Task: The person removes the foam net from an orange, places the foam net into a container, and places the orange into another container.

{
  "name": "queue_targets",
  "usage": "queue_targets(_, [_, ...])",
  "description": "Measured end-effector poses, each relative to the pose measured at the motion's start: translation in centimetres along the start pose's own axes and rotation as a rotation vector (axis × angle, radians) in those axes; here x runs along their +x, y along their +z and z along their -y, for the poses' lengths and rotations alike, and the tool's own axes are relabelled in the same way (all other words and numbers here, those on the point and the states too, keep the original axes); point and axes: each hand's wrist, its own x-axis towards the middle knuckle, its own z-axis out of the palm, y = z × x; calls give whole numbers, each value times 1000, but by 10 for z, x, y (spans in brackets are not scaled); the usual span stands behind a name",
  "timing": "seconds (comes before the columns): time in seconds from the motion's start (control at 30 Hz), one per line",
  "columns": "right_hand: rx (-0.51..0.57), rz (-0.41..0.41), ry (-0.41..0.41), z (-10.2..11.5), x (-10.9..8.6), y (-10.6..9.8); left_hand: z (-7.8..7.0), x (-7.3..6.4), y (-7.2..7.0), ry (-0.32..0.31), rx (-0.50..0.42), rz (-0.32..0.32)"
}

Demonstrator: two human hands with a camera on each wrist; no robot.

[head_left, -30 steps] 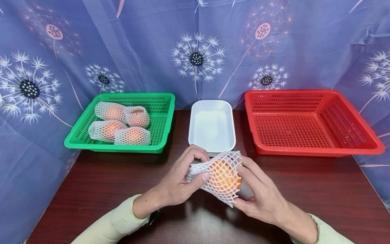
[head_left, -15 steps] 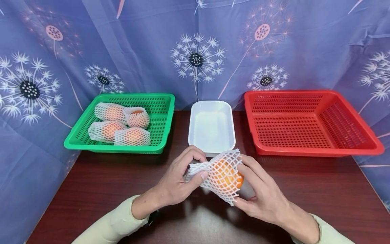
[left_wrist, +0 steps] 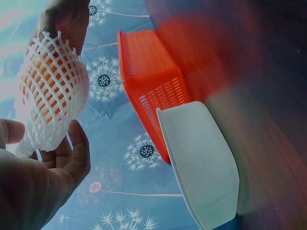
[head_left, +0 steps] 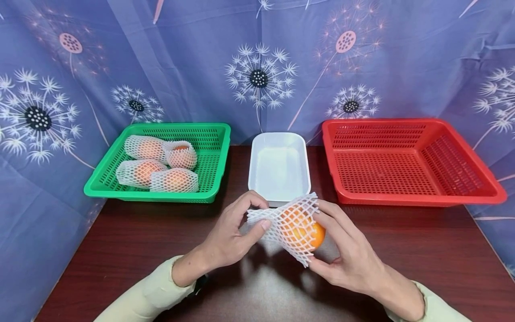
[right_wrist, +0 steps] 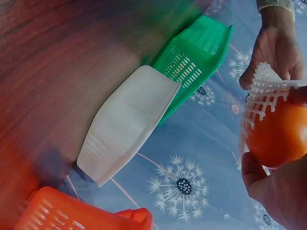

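An orange (head_left: 319, 235) sits partly inside a white foam fruit net (head_left: 275, 223), held above the table in front of the white tray. Its bare side bulges out of the net's wide mouth, towards the right palm. My left hand (head_left: 229, 239) pinches the narrow, bunched tail of the net between thumb and fingers. With thumb below and fingers above, my right hand (head_left: 354, 257) grips the rim of the net's mouth beside the orange. The right wrist view shows the smooth bare orange (right_wrist: 280, 134) close to the right thumb; in the left wrist view the net (left_wrist: 53, 91) covers it.
A green basket (head_left: 213, 197) at the left back holds several net-wrapped oranges (head_left: 175, 180). Between the baskets stands a white tray (head_left: 279, 167); a red basket (head_left: 386, 172) is at the right back. A blue dandelion-print cloth (head_left: 193, 67) hangs behind the dark wooden table (head_left: 422, 241).
The orange has slid further out of the net's mouth to the right, showing more bare peel. Both hands have risen slightly, the left shifting a little left with the net's tail.
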Motion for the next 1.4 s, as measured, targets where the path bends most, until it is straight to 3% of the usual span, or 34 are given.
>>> queue_targets(0.9, [34, -2, 88, -2, 8, -11, 10, 4, -7, -61, -64, -40])
queue_targets(1.17, [46, -12, 79, -5, 9, -13, 14, 4, -8, -112, -115, -47])
queue_targets(1.4, [33, -27, 75, -7, 11, -15, 16, 5, -10, -129, -96, -58])
